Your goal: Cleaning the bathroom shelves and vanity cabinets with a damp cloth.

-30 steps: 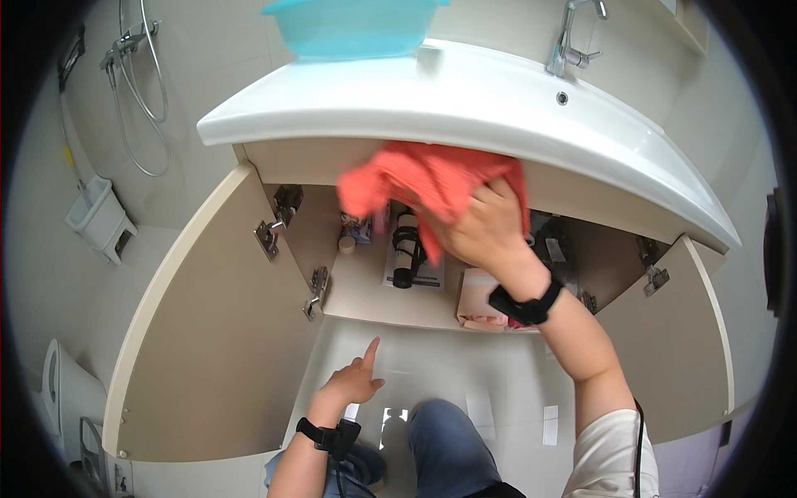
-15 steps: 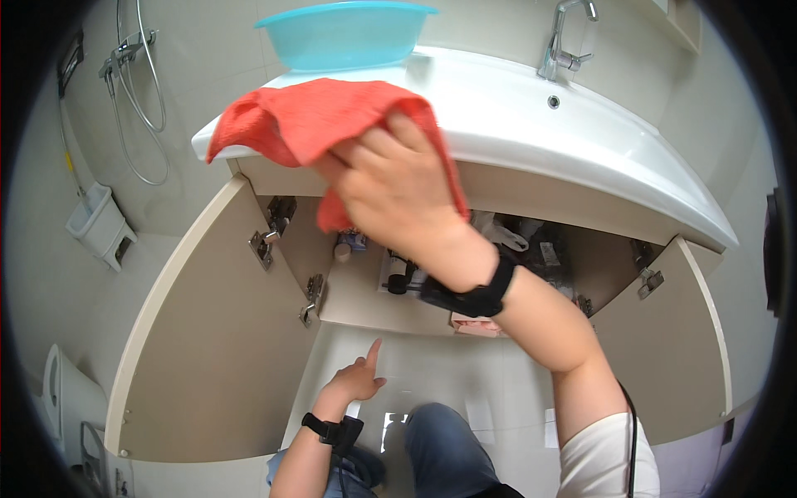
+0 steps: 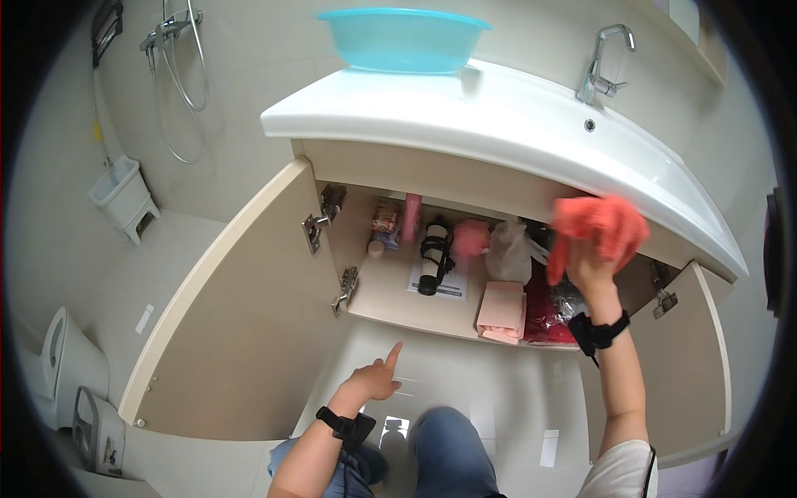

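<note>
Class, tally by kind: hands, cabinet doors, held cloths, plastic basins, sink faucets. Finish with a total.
Hands: 2 (left hand, right hand)
Cabinet doors: 2 (left door, right door)
Coral-red cloth: 1
Turquoise plastic basin: 1
Sink faucet: 1
Total: 7

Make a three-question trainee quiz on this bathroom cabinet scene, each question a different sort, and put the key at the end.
1. Which of the person's hands holds the coral-red cloth?
2. True or false: the left cabinet door is shut.
3. Fill in the blank: on the white washbasin, the turquoise plastic basin stands to the ____ of the chrome faucet.

Key
1. The right hand; the left hand is empty, its index finger extended.
2. False; it stands open.
3. left
</note>
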{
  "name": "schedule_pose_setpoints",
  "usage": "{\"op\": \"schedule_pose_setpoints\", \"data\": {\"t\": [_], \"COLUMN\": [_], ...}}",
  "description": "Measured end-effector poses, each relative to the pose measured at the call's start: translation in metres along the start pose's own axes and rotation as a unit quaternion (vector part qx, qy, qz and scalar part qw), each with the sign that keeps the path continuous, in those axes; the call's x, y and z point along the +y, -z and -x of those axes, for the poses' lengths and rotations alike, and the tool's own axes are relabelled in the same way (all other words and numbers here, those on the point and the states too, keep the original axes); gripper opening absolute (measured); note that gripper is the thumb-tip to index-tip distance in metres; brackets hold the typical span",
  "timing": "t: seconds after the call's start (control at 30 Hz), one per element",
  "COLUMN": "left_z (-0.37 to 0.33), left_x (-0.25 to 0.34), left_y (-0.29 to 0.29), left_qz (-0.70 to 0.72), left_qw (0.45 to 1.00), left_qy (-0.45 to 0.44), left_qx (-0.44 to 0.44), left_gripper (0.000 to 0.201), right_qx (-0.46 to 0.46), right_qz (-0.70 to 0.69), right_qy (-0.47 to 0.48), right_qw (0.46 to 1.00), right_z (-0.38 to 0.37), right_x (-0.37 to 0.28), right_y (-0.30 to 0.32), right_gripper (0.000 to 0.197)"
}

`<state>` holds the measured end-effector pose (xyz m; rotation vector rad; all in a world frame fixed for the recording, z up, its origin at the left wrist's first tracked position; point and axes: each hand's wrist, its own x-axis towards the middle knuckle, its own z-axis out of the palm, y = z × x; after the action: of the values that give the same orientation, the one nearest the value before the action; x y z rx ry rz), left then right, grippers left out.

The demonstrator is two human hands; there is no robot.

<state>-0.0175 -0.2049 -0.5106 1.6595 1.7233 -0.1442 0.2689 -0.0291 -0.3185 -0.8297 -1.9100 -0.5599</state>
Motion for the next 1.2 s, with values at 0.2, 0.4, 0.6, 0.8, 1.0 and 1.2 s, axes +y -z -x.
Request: {"op": "schedule_pose_setpoints", "data": {"t": [0.2,0.4,0.6,0.8,1.0,1.2], "left_z": [0.005,0.004,-0.004,-0.003,0.001,0.003], "left_x": [-0.003,-0.003,-0.004,0.0,-0.018,-0.02], "left_y": [0.006,0.01,0.007,0.009,0.005,0.003], "left_qz": [0.037,0.04,0.04,0.044,0.03,0.035], "left_qw": [0.999,0.999,0.999,0.999,0.999,0.999], "left_qy": [-0.004,0.0,0.007,0.001,0.025,0.014], "left_qx": [0.017,0.025,0.021,0.016,0.012,0.014], "left_gripper": [0.082,0.083,0.082,0.082,0.083,0.082], "right_qx": [-0.086,-0.051,-0.064,-0.022,-0.034,-0.149], "right_qz": [0.095,-0.005,-0.052,0.131,-0.054,0.044], "right_qy": [0.248,0.307,0.316,0.23,-0.007,0.19], "right_qw": [0.96,0.95,0.945,0.964,0.998,0.969], "right_z": [-0.051,-0.088,-0.088,-0.01,0.01,-0.046], "right_x": [-0.105,-0.183,-0.167,-0.014,0.007,-0.096], "right_y": [-0.069,-0.111,-0.101,-0.025,0.021,-0.043], "right_gripper": [0.037,0.026,0.011,0.035,0.028,0.035]}}
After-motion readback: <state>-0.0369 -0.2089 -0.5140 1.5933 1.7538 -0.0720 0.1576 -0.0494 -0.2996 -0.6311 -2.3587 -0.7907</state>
